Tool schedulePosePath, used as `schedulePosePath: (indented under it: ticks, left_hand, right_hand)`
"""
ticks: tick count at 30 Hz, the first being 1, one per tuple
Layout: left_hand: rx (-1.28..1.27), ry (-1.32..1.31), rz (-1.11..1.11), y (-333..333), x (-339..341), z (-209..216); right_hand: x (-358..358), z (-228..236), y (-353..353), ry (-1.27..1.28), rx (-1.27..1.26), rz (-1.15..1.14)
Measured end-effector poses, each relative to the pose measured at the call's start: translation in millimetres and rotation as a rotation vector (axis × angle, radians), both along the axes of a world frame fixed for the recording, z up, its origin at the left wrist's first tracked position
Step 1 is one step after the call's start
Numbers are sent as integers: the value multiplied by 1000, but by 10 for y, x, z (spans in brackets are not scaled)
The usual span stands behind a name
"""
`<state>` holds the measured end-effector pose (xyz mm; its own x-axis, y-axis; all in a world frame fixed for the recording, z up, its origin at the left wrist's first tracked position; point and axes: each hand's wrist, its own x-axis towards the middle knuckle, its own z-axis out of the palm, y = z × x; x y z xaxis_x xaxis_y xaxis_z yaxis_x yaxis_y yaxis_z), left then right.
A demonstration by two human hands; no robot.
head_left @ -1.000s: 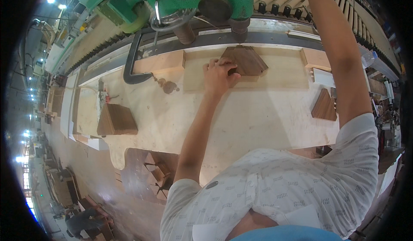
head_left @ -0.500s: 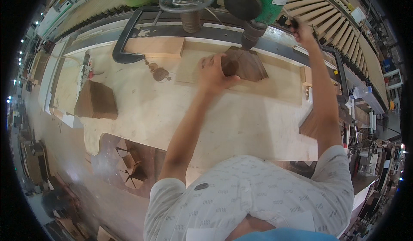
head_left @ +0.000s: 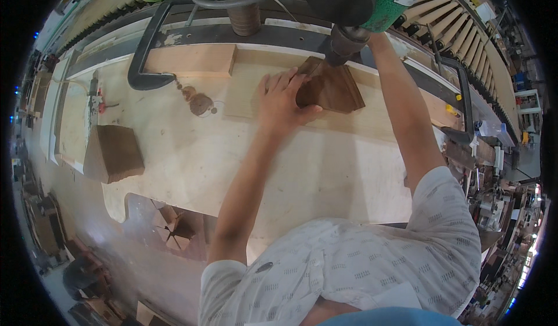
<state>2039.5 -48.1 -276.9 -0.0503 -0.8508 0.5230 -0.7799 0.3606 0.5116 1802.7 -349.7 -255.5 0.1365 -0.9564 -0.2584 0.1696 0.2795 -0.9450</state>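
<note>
My left hand point(head_left: 281, 100) is closed around the left end of a dark brown wooden block point(head_left: 337, 87), thumb on the near side and fingers toward the back. The block lies on a pale board point(head_left: 244, 96) under the drill chuck point(head_left: 347, 42) of a green drill press point(head_left: 388, 9). Whether a bit touches the block I cannot tell. My right forearm point(head_left: 401, 99) reaches up beside the chuck, and the right hand is hidden behind the press head.
A black clamp point(head_left: 139, 64) grips the table's back left near a light wooden strip point(head_left: 195, 59). Another clamp point(head_left: 463, 96) stands at right. A brown wooden block point(head_left: 116, 154) rests at left. Several wooden pieces point(head_left: 174, 227) lie below the cut-out edge. A roller conveyor point(head_left: 459, 29) runs behind.
My right hand, seen beside a dark handle at the right of the press, has moved left and out of sight behind its head. My left hand stays on the block. The view has shifted slightly.
</note>
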Motion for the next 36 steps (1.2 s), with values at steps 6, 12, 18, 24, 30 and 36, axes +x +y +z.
schedulePosePath:
  ticks: [6,12,18,24,30,36]
  left_hand:
    - [-6,-63,-23,14,69,46]
    - [-19,-26,-20,15,82,-10]
    - [-3,-103,-100,57,10,95]
    - [7,-265,-126,102,-118,-28]
    - [264,-142,-138,760,-266,194]
    - [502,32,-58,943,-508,386]
  right_hand:
    - [105,-140,-208,-114,107,-46]
    - [-327,32,198,105,-89,-223]
    - [-1169,1388,664,775,-734,-957]
    - [-534,2867,354,881,-1276,-700]
    - [-8,3268,134,935,-1203,-482]
    - [-31,3315,174,930,-1177,-455]
